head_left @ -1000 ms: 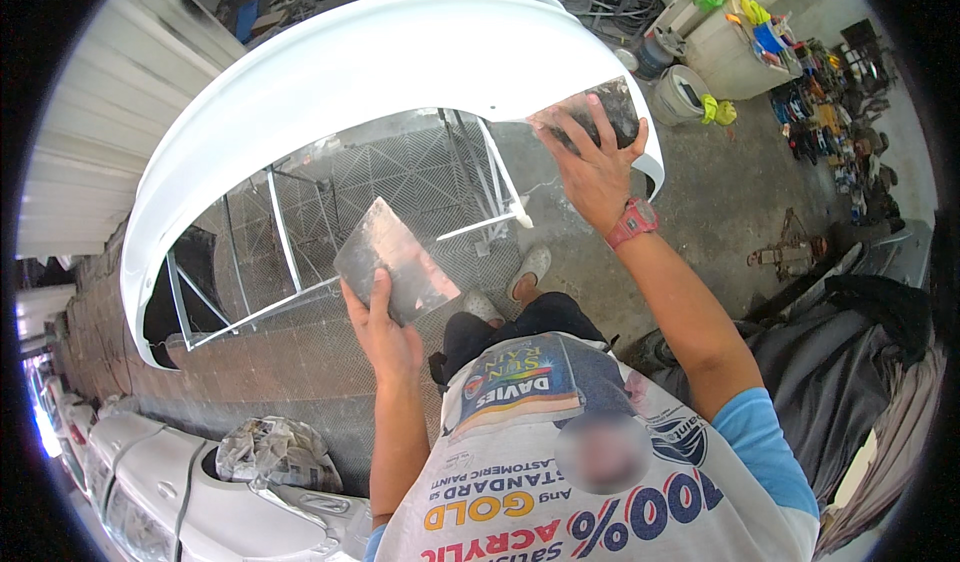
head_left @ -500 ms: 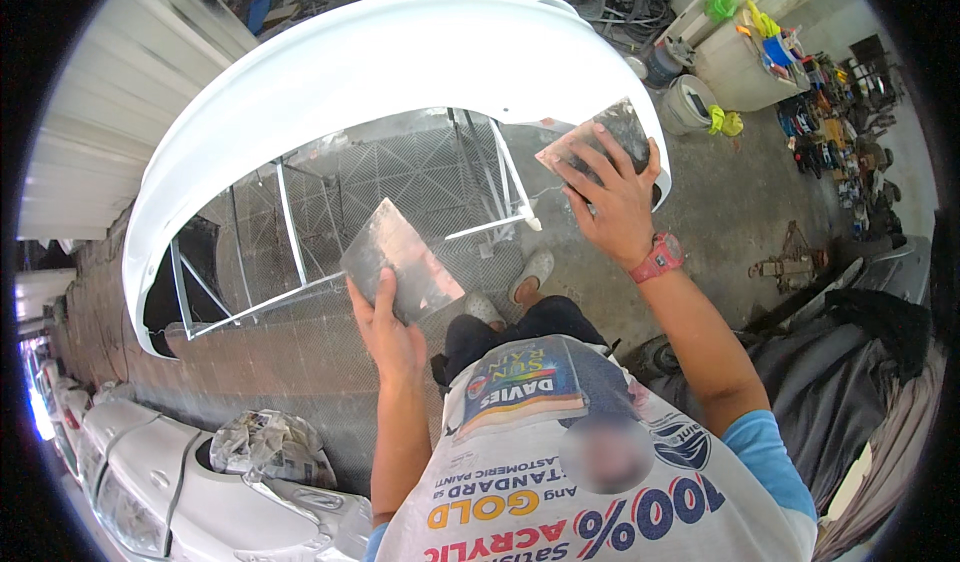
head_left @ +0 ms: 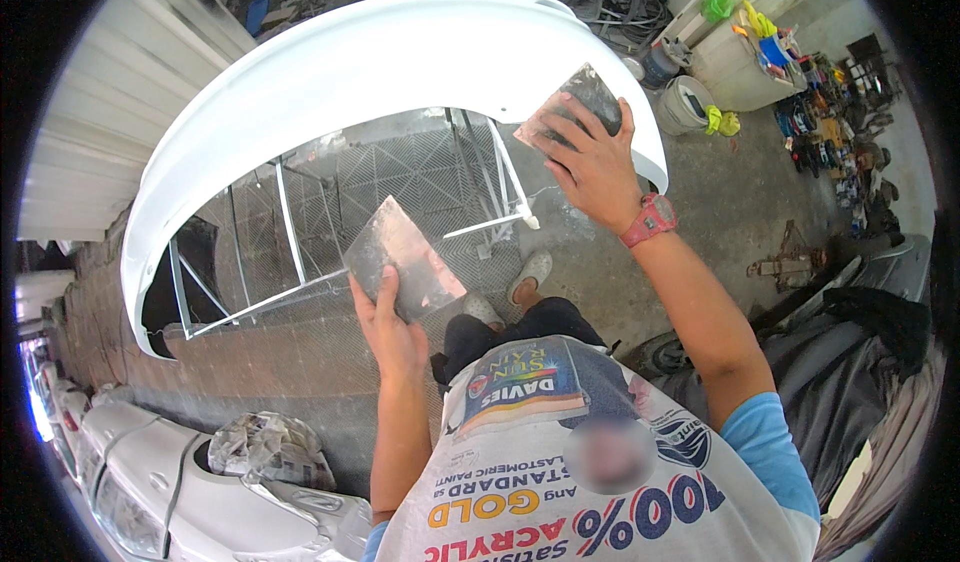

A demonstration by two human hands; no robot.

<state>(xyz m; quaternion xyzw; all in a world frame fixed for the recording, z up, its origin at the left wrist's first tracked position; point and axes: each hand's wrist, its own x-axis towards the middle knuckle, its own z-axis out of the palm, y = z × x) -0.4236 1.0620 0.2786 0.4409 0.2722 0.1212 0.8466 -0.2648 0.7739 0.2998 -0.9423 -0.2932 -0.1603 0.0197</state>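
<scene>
A long, curved white car bumper (head_left: 370, 57) lies on a metal stand (head_left: 290, 224). At its right end, my right hand (head_left: 598, 167) holds a thin square plate (head_left: 592, 92), dark grey with pinkish smears, over the white surface. Its fingers are spread across the plate's face; whether the plate touches the bumper I cannot tell. Below the bumper's inner curve, my left hand (head_left: 388, 330) grips a similar smeared square plate (head_left: 400, 252). The thumb lies on top, and the other fingers are mostly hidden underneath.
A white car (head_left: 150, 472) with a paper-wrapped part stands at lower left. Beyond the bumper's right end are a white bucket (head_left: 684, 105) and a large pale bin (head_left: 735, 67). Scattered parts (head_left: 840, 142) line the right wall. Dark cloth (head_left: 840, 362) drapes at lower right.
My right hand and its plate have moved up and slightly left over the bumper's right end. My left hand and its plate have barely shifted.
</scene>
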